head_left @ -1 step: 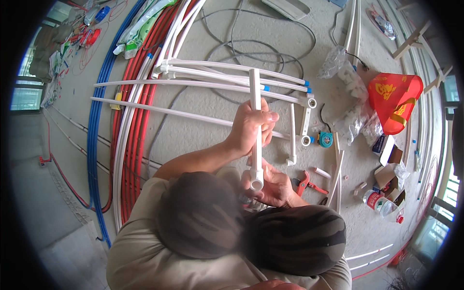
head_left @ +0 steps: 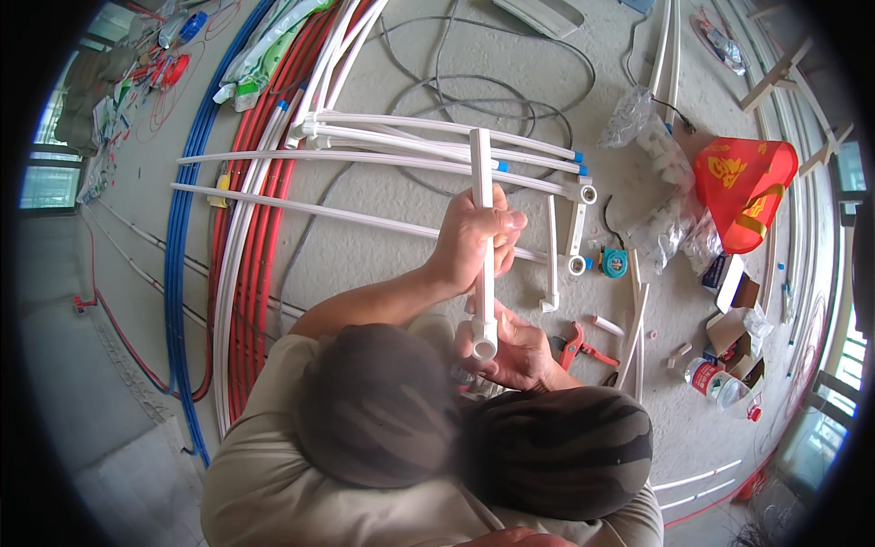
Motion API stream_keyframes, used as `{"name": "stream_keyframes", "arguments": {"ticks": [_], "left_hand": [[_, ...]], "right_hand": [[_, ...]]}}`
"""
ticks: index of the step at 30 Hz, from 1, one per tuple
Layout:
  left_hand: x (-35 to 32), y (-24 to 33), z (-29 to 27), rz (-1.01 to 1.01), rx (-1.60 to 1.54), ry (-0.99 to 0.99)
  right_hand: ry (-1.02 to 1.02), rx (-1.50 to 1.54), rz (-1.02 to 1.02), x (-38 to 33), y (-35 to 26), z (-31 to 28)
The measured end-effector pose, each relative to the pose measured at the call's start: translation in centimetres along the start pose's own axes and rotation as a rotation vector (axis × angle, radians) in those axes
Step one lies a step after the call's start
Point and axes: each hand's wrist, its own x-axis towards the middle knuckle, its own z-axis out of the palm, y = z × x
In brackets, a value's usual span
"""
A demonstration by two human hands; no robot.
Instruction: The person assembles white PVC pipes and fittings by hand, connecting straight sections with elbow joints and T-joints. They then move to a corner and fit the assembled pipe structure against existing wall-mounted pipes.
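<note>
My left hand (head_left: 474, 239) is wrapped round a white plastic pipe (head_left: 481, 164), which stands out away from me. On the pipe's near end sits a white pipe fitting (head_left: 484, 339), its round opening facing up toward me. My right hand (head_left: 521, 354) is closed round this fitting from below and the right, with some fingers hidden behind it. Right of my hands lies a thin white pipe (head_left: 551, 242) with an elbow at its near end. A red-handled pipe cutter (head_left: 574, 346) rests on the floor beside my right hand.
Long white pipes (head_left: 365, 208) lie across the floor ahead, near a double-ended fitting bracket (head_left: 578, 228). Blue pipes (head_left: 190, 201) and red pipes (head_left: 251, 273) run along the left. To the right are a teal tape measure (head_left: 613, 263), a red bag (head_left: 746, 187) and a bottle (head_left: 715, 383).
</note>
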Motion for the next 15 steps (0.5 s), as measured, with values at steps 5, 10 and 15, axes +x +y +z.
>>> {"name": "stream_keyframes", "arguments": {"ticks": [5, 10, 15], "left_hand": [[-0.2, 0.3, 0.1, 0.011, -0.029, -0.034], [-0.2, 0.4, 0.1, 0.016, -0.065, -0.03], [-0.1, 0.2, -0.2, 0.038, -0.042, -0.016]], "right_hand": [[0.011, -0.032, -0.007, -0.1, -0.1, -0.1], [0.017, -0.054, -0.001, -0.2, -0.2, 0.0], [0.037, -0.064, -0.012, 0.0, -0.5, 1.2]]}}
